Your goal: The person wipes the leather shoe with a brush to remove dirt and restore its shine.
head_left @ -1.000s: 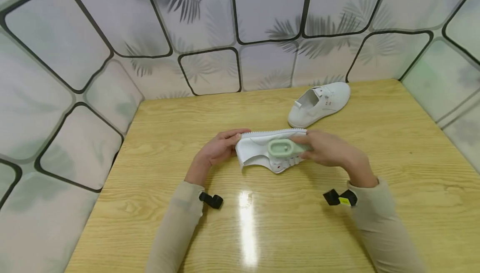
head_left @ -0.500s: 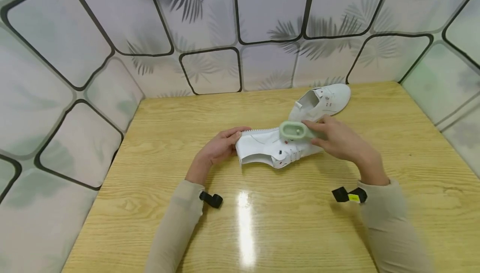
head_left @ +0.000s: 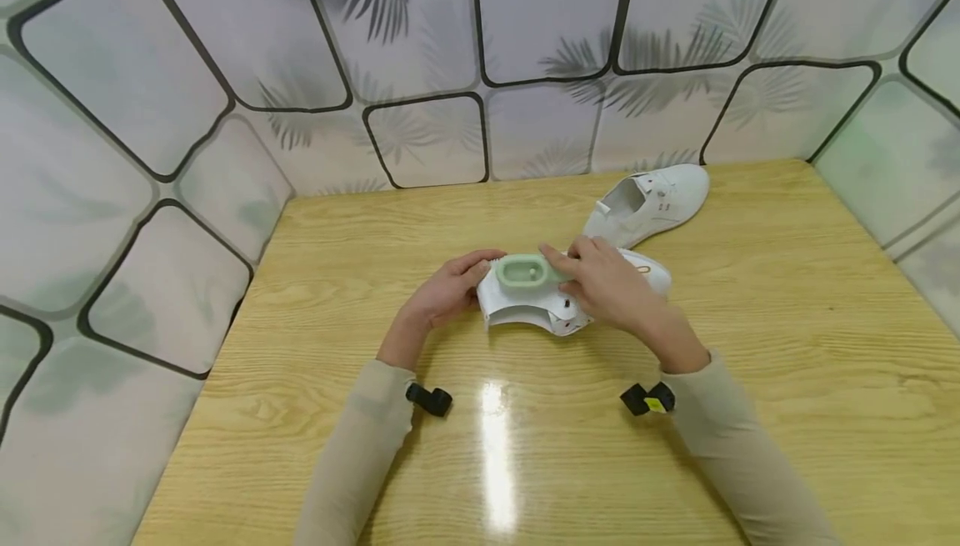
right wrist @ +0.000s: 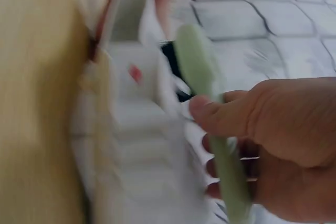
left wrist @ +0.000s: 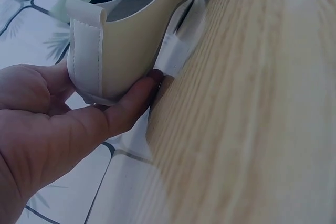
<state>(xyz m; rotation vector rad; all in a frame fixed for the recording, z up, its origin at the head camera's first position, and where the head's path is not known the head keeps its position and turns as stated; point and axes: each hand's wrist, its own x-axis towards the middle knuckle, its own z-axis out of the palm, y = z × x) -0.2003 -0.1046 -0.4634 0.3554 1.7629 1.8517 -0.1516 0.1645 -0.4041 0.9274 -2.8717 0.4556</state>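
My left hand (head_left: 447, 289) grips the heel of a white lace-up shoe (head_left: 547, 303). The shoe lies tipped on its side, its opening towards me and its toe to the right. In the left wrist view the fingers and thumb hold the heel (left wrist: 113, 61) from below. A pale green shoe brush (head_left: 525, 271) is in my right hand (head_left: 609, 288), the fingers wrapped round its handle. Its dark bristles (right wrist: 169, 59) meet the shoe's upper near the heel. The right wrist view is blurred, and my right hand covers part of the shoe's middle in the head view.
A second white shoe (head_left: 660, 204) stands just behind the held one, at the back right of the wooden table (head_left: 360, 446). A patterned fabric wall (head_left: 420, 146) rises along the table's back edge and sides.
The brush first went right and up towards the shoe's front, then came back left to the heel end with my right hand. My left hand has stayed on the heel.
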